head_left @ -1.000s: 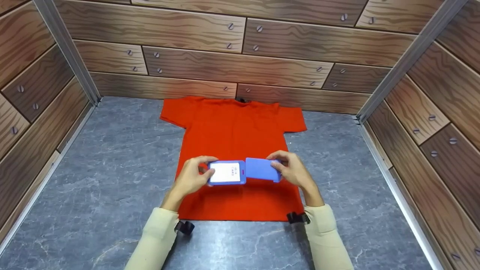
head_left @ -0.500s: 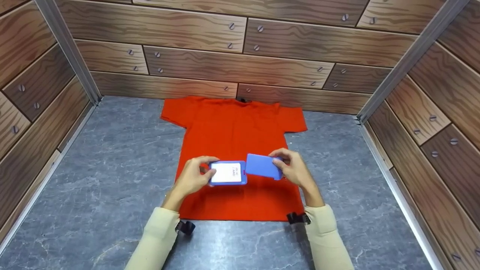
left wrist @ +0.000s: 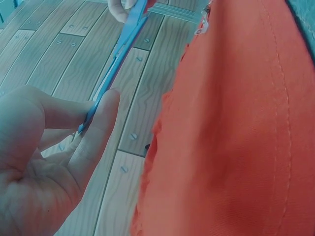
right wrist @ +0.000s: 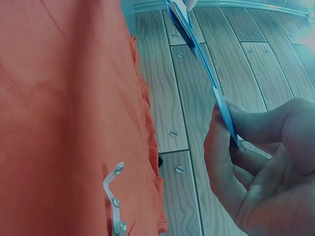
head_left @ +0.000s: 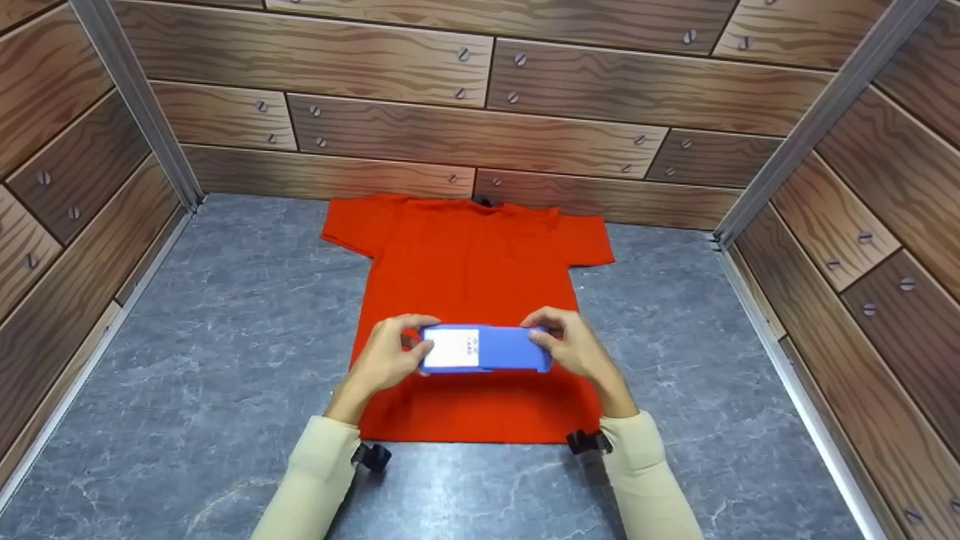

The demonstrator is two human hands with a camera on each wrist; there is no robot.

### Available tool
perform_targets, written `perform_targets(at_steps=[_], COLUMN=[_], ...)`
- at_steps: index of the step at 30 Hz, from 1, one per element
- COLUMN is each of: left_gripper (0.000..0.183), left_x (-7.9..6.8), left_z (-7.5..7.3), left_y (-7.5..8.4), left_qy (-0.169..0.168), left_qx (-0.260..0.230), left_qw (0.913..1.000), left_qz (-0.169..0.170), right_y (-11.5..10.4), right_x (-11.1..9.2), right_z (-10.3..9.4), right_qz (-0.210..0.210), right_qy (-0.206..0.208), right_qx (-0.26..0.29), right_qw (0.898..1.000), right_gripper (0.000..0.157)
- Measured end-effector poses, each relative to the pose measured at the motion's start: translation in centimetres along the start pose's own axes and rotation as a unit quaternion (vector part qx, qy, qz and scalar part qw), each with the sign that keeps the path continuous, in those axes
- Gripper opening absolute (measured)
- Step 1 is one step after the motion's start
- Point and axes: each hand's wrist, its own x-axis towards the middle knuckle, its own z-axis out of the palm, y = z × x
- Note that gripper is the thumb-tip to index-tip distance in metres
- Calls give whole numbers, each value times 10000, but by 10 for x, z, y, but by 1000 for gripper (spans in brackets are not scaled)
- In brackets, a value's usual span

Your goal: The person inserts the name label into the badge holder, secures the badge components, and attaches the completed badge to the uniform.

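Note:
A blue card holder [head_left: 454, 369] with a white printed card [head_left: 451, 348] in it is pinched at its left end by my left hand [head_left: 385, 351]. Thumb and fingers of my right hand [head_left: 571, 343] pinch the outer end of a flat blue cover [head_left: 511, 349]. The cover's inner end overlaps the holder's right part, and the two lie in one line. Edge-on in the left wrist view, the blue holder [left wrist: 102, 93] shows thin between thumb and fingers. The right wrist view has the cover [right wrist: 225, 114] held the same way. Both hands are above a red T-shirt [head_left: 465, 277].
The T-shirt lies spread on a grey marbled surface [head_left: 255, 330], its collar near the wood-patterned back wall [head_left: 420, 127]. Similar walls stand left and right, with metal strips [head_left: 139, 105] at the corners. Black wrist cameras [head_left: 373, 455] sit at both cuffs.
My right hand first raised and tilted the cover slightly away from the holder. It has since come left and down, so the cover now overlaps the holder. The left hand stays nearly still.

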Motion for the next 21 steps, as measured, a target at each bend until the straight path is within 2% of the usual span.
perform_targets(at_steps=[8, 21], left_gripper=[34, 33], left_x=[0, 0], left_z=[-1, -2], left_y=[1, 0], left_qy=[4, -30], left_qx=[18, -50], left_qw=[10000, 10000], left_qz=[33, 49], right_y=[3, 2], right_x=[0, 1], right_z=[2, 8], right_qz=[48, 230], right_qy=[-59, -98], right_qx=[-98, 115], right_qw=[9999, 9996], right_gripper=[14, 14])
